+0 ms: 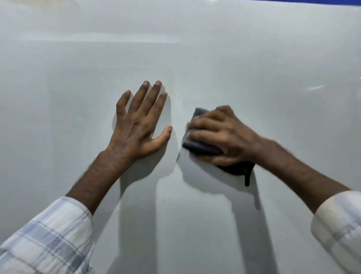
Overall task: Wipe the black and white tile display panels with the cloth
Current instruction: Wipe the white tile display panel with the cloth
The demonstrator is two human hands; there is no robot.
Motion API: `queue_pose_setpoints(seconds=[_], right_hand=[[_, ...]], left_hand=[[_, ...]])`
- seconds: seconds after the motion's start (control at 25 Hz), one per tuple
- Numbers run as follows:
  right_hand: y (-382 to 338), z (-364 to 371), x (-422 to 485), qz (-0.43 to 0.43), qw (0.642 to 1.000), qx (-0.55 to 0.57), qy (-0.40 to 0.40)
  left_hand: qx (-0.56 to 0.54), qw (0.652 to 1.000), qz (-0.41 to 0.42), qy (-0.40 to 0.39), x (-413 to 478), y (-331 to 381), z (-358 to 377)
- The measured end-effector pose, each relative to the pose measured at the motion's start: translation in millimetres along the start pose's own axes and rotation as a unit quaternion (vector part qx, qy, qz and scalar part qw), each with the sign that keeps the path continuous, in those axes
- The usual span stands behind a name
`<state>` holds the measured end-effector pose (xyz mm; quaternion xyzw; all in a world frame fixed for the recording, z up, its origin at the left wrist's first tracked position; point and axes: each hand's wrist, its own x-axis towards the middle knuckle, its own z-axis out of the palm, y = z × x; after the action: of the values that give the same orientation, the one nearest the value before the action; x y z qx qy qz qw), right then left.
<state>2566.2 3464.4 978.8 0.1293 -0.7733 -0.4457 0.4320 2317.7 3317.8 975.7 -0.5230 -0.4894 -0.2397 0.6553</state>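
A glossy white tile panel [195, 58] fills nearly the whole view. My left hand [139, 125] lies flat on it just left of centre, fingers straight and spread, holding nothing. My right hand [220, 135] is to its right, fingers curled over a dark grey cloth [199, 146] that it presses against the panel. Cloth shows beyond the fingertips and below the palm, where a strip hangs down. The right hand is slightly blurred. No black panel is in view.
A thin blue strip [312, 2] runs along the top right edge above the panel. Light reflections streak the white surface at upper left and far right. Checked shirt sleeves cover both forearms at the bottom corners.
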Motion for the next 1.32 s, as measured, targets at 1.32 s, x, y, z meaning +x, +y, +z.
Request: queue_pose_setpoints(seconds=[1.32], right_hand=[[180,-31,209,0.306,0.946,-0.081,0.074]], left_hand=[[0.064,0.996,-0.004,0.059,95,-55,10]])
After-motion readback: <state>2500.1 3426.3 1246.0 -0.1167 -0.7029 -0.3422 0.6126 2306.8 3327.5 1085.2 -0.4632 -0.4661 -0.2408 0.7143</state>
